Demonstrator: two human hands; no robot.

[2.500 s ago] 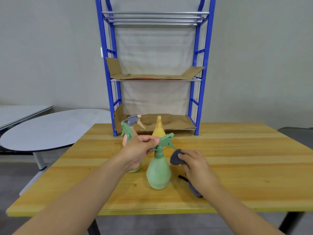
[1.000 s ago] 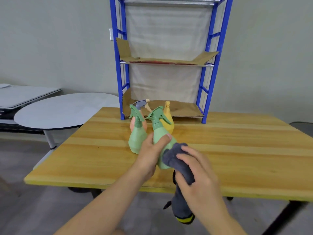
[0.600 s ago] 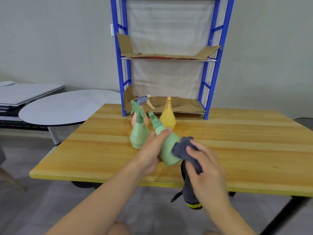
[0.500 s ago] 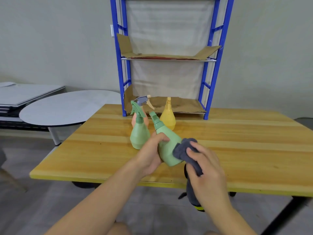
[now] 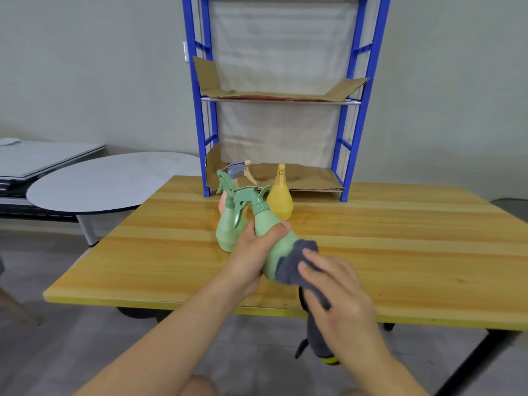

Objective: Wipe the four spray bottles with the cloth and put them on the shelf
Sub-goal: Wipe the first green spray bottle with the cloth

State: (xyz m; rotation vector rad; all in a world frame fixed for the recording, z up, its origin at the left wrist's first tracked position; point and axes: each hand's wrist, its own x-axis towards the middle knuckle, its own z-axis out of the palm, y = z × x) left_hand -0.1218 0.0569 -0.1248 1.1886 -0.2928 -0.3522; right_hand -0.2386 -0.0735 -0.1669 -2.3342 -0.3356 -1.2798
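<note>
Now my left hand (image 5: 251,260) grips the tilted green spray bottle (image 5: 271,235), nozzle pointing away, while my right hand (image 5: 340,292) presses the grey cloth (image 5: 294,264) against its base.

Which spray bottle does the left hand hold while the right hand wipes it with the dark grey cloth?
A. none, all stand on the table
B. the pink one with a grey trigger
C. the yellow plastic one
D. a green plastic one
D: the left hand grips a tilted green plastic spray bottle, and the right hand presses the dark grey cloth against its lower body.
</note>
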